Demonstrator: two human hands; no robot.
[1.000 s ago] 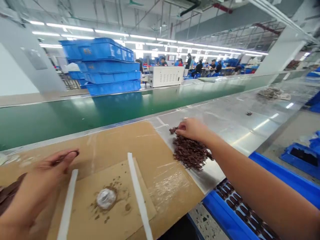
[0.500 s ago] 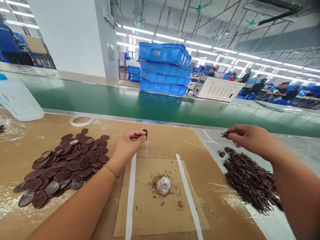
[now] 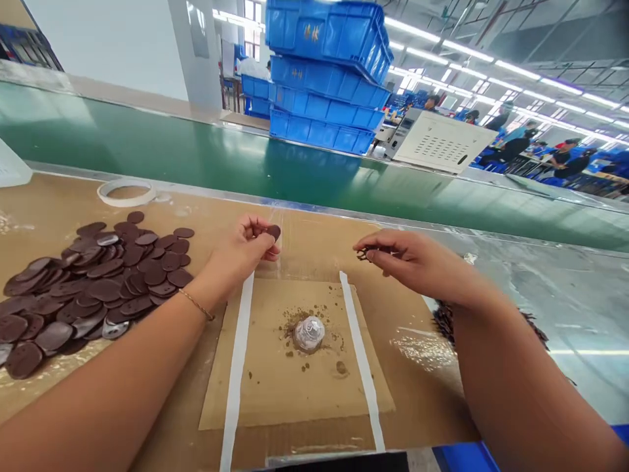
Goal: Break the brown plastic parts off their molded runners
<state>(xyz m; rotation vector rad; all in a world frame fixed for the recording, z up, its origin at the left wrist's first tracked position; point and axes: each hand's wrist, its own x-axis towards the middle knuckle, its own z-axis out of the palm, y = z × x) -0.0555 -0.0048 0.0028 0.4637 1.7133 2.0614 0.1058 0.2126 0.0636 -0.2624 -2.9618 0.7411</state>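
My left hand (image 3: 248, 246) pinches a flat brown oval disc (image 3: 273, 231) above the cardboard mat (image 3: 304, 387). My right hand (image 3: 407, 259) is closed on a small dark brown piece (image 3: 364, 253) a little to the right, the two hands close together but apart. Below them a small clear, shiny knob (image 3: 309, 333) sits on the taped cardboard square, ringed by brown crumbs. A heap of brown oval discs (image 3: 93, 282) lies at the left. A pile of small dark pieces (image 3: 445, 318) lies at the right, mostly hidden behind my right forearm.
A green conveyor belt (image 3: 196, 157) runs behind the bench. Stacked blue crates (image 3: 327, 72) and a white machine box (image 3: 437, 141) stand beyond it. A tape roll (image 3: 125, 192) lies at the back left. Other people sit at tables far right. A blue bin edge (image 3: 462, 457) shows bottom right.
The view swung left and down. My right hand left the dark pile with a small piece and came in toward my left hand, which still pinches the disc.
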